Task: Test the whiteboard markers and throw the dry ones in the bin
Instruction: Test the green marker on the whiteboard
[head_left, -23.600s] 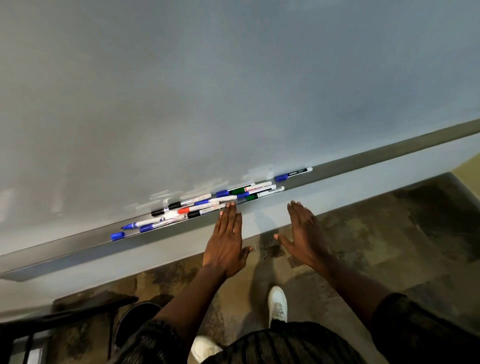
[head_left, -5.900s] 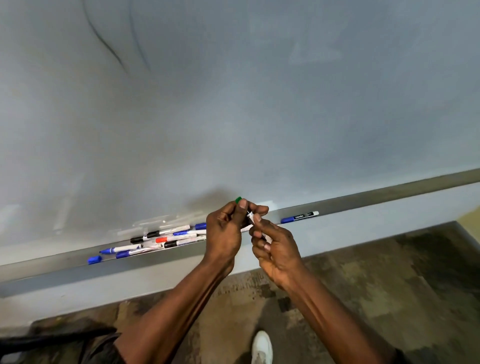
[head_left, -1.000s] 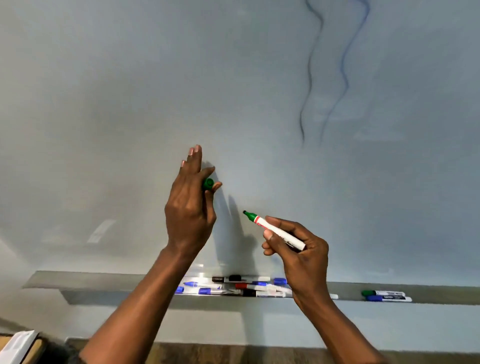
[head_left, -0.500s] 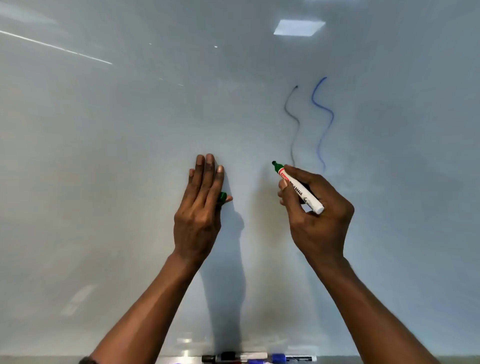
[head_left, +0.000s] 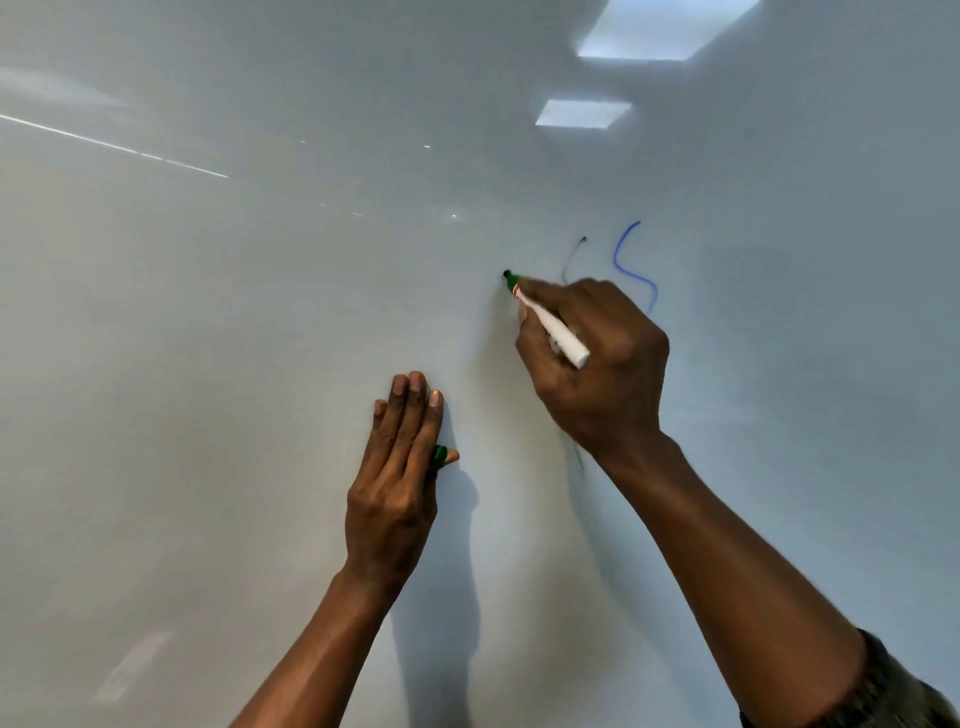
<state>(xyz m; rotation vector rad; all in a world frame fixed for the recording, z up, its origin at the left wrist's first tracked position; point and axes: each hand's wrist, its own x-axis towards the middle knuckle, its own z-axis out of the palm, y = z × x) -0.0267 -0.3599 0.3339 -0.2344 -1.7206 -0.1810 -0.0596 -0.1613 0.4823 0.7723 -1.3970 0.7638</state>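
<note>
My right hand (head_left: 592, 358) grips a white marker with a green tip (head_left: 550, 325), uncapped. Its nib rests against the whiteboard (head_left: 260, 364) at a small dark dot left of a faint black wavy line (head_left: 571, 260). My left hand (head_left: 395, 488) lies flat against the board lower down, fingers straight and pointing up. The green cap (head_left: 440, 454) is pinched between its thumb and index finger. The ledge with the other markers and the bin are out of view.
A blue wavy line (head_left: 631, 265) runs just right of the black one, partly hidden behind my right hand. Ceiling lights reflect on the glossy board at the top right (head_left: 584, 113).
My view has tilted further up, so the marker ledge has left the frame. My right hand rose and brought the green nib onto the board beside the black line. My left hand stayed flat.
</note>
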